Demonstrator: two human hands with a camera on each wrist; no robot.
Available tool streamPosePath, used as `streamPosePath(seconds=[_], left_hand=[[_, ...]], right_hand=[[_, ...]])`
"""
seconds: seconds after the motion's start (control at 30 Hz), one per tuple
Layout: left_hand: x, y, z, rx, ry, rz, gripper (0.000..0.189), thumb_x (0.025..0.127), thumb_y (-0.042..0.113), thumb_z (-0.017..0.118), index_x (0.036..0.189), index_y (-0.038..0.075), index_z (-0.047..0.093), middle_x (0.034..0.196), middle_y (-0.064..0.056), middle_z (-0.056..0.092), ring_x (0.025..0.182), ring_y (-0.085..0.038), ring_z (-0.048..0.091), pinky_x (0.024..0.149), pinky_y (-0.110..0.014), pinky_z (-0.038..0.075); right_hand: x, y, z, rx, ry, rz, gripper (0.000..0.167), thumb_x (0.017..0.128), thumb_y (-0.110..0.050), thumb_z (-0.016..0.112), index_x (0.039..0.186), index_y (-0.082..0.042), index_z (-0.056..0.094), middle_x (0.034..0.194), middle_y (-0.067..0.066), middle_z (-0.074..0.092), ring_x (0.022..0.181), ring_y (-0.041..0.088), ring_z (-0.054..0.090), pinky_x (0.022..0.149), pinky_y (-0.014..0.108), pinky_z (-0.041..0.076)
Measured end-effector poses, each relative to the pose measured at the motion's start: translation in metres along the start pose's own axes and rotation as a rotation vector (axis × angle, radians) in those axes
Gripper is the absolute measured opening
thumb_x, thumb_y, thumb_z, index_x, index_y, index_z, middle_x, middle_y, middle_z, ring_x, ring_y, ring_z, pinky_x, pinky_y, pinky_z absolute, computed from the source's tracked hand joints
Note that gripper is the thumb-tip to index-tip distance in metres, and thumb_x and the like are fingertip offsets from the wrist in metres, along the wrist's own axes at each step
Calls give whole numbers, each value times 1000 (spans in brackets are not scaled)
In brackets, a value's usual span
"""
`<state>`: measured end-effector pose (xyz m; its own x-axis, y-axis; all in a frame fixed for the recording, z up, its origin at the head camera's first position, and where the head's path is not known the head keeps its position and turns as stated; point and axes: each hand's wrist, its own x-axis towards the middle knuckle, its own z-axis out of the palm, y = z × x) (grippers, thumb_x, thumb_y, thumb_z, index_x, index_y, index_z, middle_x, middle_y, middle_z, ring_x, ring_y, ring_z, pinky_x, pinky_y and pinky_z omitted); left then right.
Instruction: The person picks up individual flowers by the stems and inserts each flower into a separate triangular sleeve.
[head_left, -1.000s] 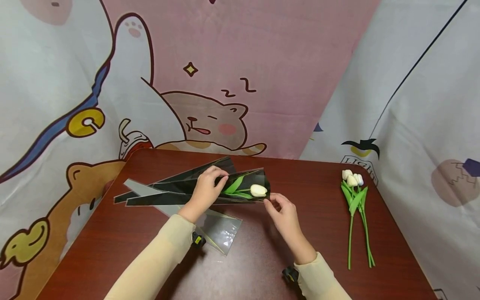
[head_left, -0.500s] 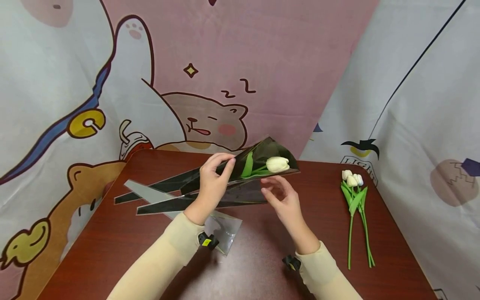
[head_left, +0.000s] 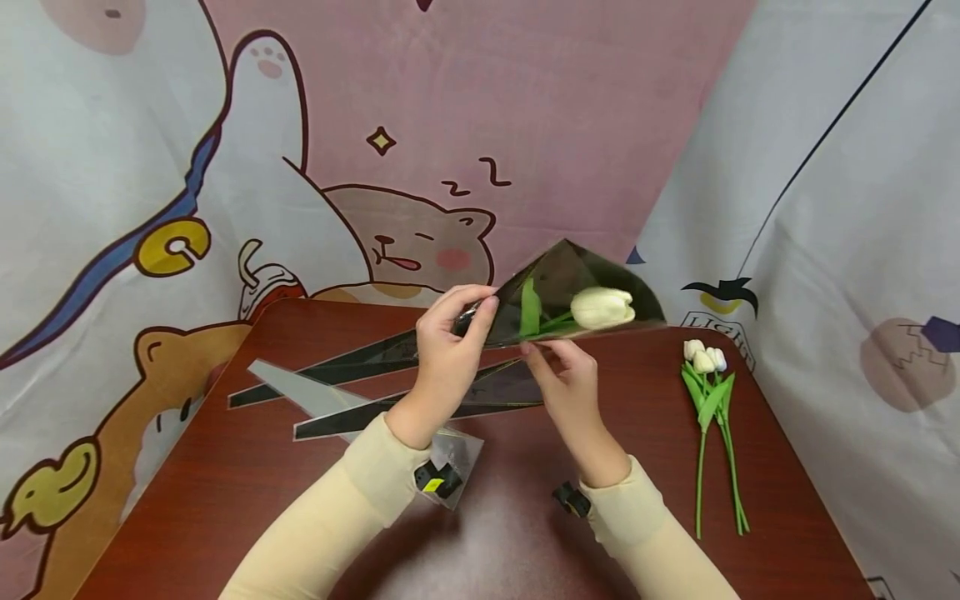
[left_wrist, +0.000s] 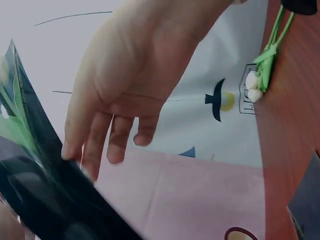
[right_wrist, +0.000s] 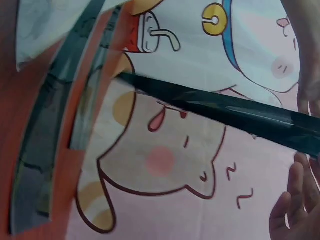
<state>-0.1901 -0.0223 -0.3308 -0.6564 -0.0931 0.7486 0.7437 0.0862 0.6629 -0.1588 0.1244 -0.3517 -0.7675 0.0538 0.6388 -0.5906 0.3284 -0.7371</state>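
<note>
A single white artificial tulip (head_left: 602, 307) with green leaves lies inside a dark, see-through flower sleeve (head_left: 564, 271), raised above the table's far side. My left hand (head_left: 455, 350) grips the sleeve around its middle, thumb towards me. At the sleeve's lower edge, below the leaves, my right hand (head_left: 573, 387) pinches the film with thumb and index finger. The left wrist view shows the right hand (left_wrist: 135, 75) with fingertips at that edge. In the right wrist view, the sleeve's narrow end (right_wrist: 200, 102) points away from the left hand (right_wrist: 295, 200).
More dark sleeves (head_left: 333, 422) lie on the red-brown table (head_left: 600, 558), overlapping a clear and grey wrapper (head_left: 461, 467). Several white tulips (head_left: 705, 400) with green stems lie at the right. A printed cloth (head_left: 585, 125) hangs behind the table.
The sleeve with the tulip has been lifted off the other sleeves and carried up and right by my left hand. My right hand let go of its edge briefly and now pinches it again.
</note>
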Motion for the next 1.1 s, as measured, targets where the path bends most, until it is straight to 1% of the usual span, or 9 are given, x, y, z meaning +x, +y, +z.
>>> streamPosePath(seconds=[0.07, 0.17, 0.27, 0.43, 0.6, 0.67, 0.8, 1.0, 1.1], left_hand=[[1, 3, 1, -38, -14, 6, 17, 90, 8, 63, 105, 4, 70, 101, -8, 67, 94, -16, 62, 82, -28, 53], [0, 3, 3, -77, -64, -11, 21, 90, 7, 64, 110, 4, 69, 102, -9, 66, 92, -17, 62, 76, -29, 54], [-5, -3, 4, -62, -154, -73, 23, 89, 10, 66, 111, 6, 69, 101, -7, 65, 89, -16, 63, 74, -30, 55], [-26, -18, 9, 57, -304, -209, 21, 87, 16, 69, 106, 9, 70, 95, -4, 67, 81, -12, 63, 68, -26, 55], [-53, -42, 21, 126, -354, -275, 12, 86, 14, 70, 96, 8, 72, 87, -3, 69, 71, -9, 61, 64, -21, 53], [-64, -56, 26, 139, -360, -290, 9, 86, 15, 70, 92, 9, 73, 86, -2, 70, 67, -8, 60, 61, -19, 52], [-81, -69, 39, 127, -390, -367, 9, 86, 16, 70, 91, 9, 73, 85, -3, 71, 67, -11, 63, 61, -20, 53], [-103, -80, 60, 120, -421, -464, 6, 84, 13, 71, 89, 10, 74, 78, -2, 71, 64, -3, 60, 61, -17, 51], [-114, -86, 70, 122, -432, -531, 6, 83, 13, 73, 88, 9, 74, 76, -3, 71, 62, 2, 58, 60, -15, 50]], right_hand=[[2, -2, -6, 24, 27, -15, 5, 85, 8, 63, 88, 10, 66, 72, 13, 65, 63, 2, 56, 59, 14, 46], [6, -6, -18, 29, 63, -9, 4, 87, 9, 60, 87, 11, 63, 71, -4, 62, 63, -1, 55, 59, 13, 46], [8, -8, -31, -10, 106, 5, 5, 87, 8, 59, 85, 12, 61, 73, -18, 58, 65, -4, 55, 60, 12, 44], [10, -1, -51, -73, 134, 44, 9, 90, 5, 57, 85, 13, 58, 71, -17, 54, 65, -3, 50, 59, 13, 40], [8, 12, -67, -81, 132, 113, 13, 93, 2, 55, 87, 13, 56, 70, -11, 54, 65, 3, 50, 60, 14, 40], [7, 18, -72, -71, 130, 159, 14, 94, 0, 54, 89, 13, 56, 71, -10, 54, 66, 3, 50, 61, 14, 41], [7, 34, -81, -36, 118, 293, 16, 95, -3, 53, 94, 12, 54, 71, -13, 54, 67, -1, 51, 62, 13, 44], [4, 86, -94, 34, 120, 497, 12, 95, -8, 55, 95, 4, 55, 69, -9, 55, 62, 4, 53, 59, 15, 46], [0, 111, -102, 49, 71, 602, 9, 96, -13, 55, 93, -4, 56, 69, -11, 54, 61, 5, 53, 58, 17, 46]])
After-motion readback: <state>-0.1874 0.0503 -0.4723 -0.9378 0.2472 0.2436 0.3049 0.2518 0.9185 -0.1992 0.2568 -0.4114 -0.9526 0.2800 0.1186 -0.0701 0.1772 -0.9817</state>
